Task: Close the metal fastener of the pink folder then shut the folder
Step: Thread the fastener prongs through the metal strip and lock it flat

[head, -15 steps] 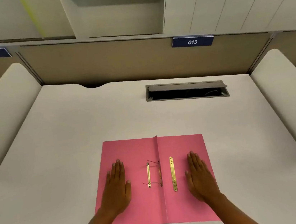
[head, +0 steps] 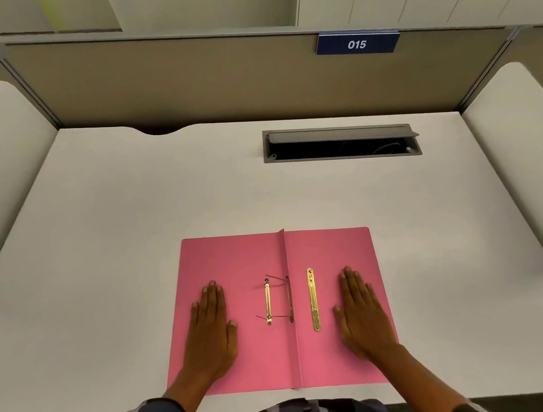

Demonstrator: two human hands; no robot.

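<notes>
A white desk in a partitioned cubicle carries the work; the left hand and right hand lie flat and empty, fingers extended, on the pink folder at the near edge; it lies open, spine running near-to-far; the metal fastener stands undone, prongs raised, its loose brass bar lying parallel on the right; nothing is done yet.

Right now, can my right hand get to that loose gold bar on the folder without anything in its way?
Probably yes. The right hand lies flat on the open pink folder, just beside the loose gold bar, with only bare pink card between them.
</notes>
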